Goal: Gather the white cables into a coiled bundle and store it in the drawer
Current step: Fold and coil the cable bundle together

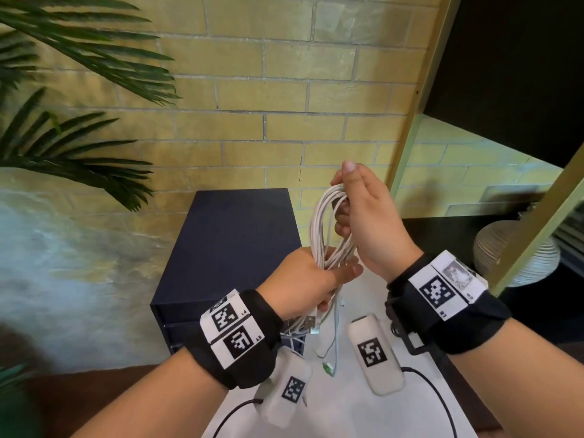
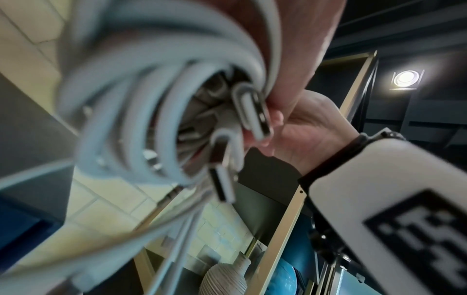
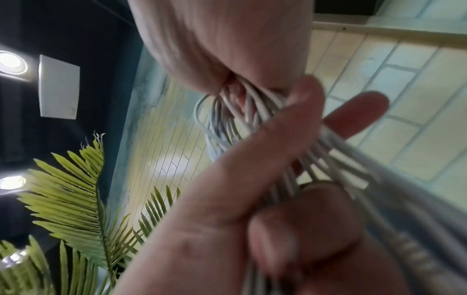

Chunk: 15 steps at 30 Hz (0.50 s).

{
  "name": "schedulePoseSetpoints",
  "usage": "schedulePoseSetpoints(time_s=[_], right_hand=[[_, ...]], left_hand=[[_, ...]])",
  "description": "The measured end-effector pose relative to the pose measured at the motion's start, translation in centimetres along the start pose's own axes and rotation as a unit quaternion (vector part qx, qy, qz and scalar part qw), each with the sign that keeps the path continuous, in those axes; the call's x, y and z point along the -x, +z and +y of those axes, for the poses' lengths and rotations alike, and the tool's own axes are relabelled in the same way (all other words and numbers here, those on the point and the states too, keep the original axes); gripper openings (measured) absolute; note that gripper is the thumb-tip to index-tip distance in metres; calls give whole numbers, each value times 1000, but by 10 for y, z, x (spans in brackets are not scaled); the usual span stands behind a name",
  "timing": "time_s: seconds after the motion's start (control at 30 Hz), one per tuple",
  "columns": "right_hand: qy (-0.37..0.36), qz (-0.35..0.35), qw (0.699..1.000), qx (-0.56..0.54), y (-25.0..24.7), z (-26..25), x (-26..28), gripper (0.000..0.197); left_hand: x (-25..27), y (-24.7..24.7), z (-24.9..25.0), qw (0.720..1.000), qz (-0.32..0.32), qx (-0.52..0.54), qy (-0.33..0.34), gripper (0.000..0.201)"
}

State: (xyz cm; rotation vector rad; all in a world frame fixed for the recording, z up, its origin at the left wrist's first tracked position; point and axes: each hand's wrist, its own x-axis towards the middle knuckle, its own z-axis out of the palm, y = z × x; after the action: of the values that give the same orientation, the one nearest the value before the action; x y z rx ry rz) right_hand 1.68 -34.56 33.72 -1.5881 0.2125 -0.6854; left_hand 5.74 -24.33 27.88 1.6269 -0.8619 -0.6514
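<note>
Beyond and below your left hand stands the dark drawer cabinet (image 1: 234,245), the largest thing near the work and the bundle's destination; whether a drawer is pulled out cannot be told from here, since your left wrist covers its front. Under both hands lies the white counter (image 1: 344,403), left free as a place for the slack ends to trail.

Between your hands hangs the coil of white cables (image 1: 328,229), stretched into a long upright loop (a shape that keeps the turns lying side by side rather than crossing). Your right hand (image 1: 366,216) is clenched round the top of the loop, fingers hooked through it, so the coil has an anchor to hang from. Your left hand (image 1: 303,279) grasps the bottom of the loop from the side, fingers curled round the strands, pinning the turns together where they would otherwise spring apart.

Just below your left hand the USB plugs (image 1: 311,324) poke out loose, and thinner tails with a green-tipped plug (image 1: 327,369) dangle toward the counter. By this reading the gathering is nearly finished, with those ends left to tuck in before stowing.
</note>
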Motion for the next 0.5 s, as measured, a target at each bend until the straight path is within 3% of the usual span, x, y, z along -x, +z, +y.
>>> schedulePoseSetpoints(time_s=[0.23, 0.3, 0.4, 0.5], right_hand=[[-73, 16, 994, 77, 0, -1, -3, 20], [-84, 24, 992, 88, 0, -2, -2, 19], [-71, 34, 995, 56, 2, -5, -2, 21], [-47, 36, 998, 13, 7, -10, -2, 26]], left_hand=[[-1, -8, -3, 996, 70, -40, 47, 13], [-6, -11, -8, 993, 86, -68, 47, 22], [-12, -16, -14, 990, 98, -93, 35, 63], [-13, -16, -14, 993, 73, -88, 29, 54]])
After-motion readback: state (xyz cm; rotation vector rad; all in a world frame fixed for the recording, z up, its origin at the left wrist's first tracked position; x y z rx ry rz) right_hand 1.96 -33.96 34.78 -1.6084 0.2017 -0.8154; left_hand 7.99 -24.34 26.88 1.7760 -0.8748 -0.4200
